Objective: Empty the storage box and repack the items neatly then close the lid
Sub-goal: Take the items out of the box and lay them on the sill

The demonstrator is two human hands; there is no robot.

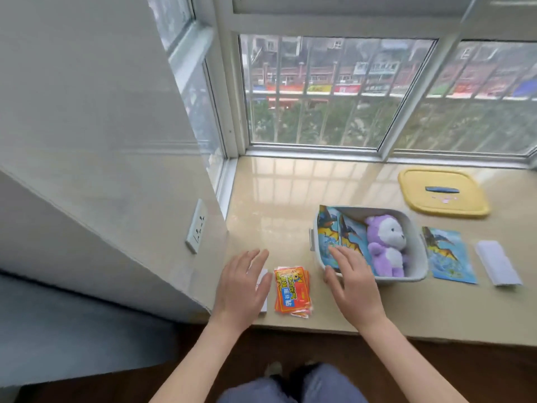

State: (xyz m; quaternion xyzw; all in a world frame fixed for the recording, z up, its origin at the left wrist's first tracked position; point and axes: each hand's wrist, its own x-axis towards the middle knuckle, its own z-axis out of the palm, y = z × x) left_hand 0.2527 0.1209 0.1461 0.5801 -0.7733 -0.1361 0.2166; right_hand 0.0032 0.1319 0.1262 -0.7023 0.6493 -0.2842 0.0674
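A pale grey storage box (416,245) stands open on the beige window sill (276,199). Inside it are two blue dinosaur packets (338,231) on edge at the left and a purple plush toy (386,245) at the right. My right hand (353,279) reaches over the box's near-left corner, fingers straight, fingertips on a blue packet. My left hand (242,283) hovers flat over a white item (263,292) that it mostly hides. A stack of orange-red packets (292,290) lies between my hands. The yellow lid (443,193) lies behind the box at the right.
Right of the box lie another blue dinosaur packet (449,257) and a white folded item (498,263). A wall with a socket (197,226) bounds the sill at the left, and the window closes it off behind. The sill's front edge runs just below my wrists.
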